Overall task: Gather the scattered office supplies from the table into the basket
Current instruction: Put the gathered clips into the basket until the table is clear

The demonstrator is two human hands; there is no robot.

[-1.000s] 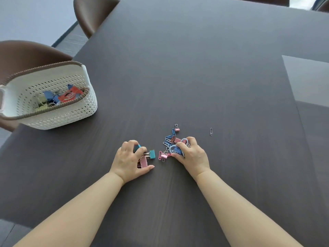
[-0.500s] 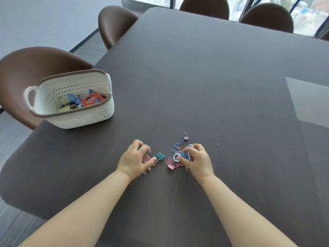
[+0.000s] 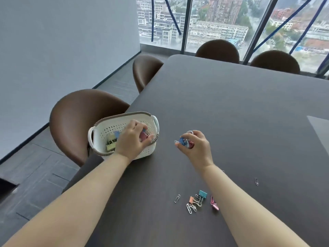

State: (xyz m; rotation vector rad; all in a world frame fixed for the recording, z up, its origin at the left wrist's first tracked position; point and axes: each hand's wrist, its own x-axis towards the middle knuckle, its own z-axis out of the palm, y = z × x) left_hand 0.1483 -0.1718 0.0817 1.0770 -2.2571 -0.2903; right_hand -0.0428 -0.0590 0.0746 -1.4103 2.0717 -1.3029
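Observation:
A white perforated basket (image 3: pixel 105 129) with a brown rim stands at the table's left edge, holding several clips. My left hand (image 3: pixel 132 139) hovers over its right half, closed on a pink binder clip (image 3: pixel 143 136). My right hand (image 3: pixel 196 147) is raised above the table to the right of the basket, gripping a bunch of blue and pink clips (image 3: pixel 185 142). On the dark table (image 3: pixel 240 107) between my forearms lie a teal binder clip (image 3: pixel 202 195), an orange one (image 3: pixel 191 200), a pink one (image 3: pixel 214 205) and loose paper clips (image 3: pixel 190 208).
Single paper clips lie at the left of the pile (image 3: pixel 177 198) and off to the right (image 3: pixel 256 181). Brown chairs (image 3: pixel 78 111) stand along the table's left side and far end. Large windows fill the background behind the table.
Both hands rose from the clip pile and moved toward the basket carrying clips; the left hand now is over it. The camera tilted up, showing the windows.

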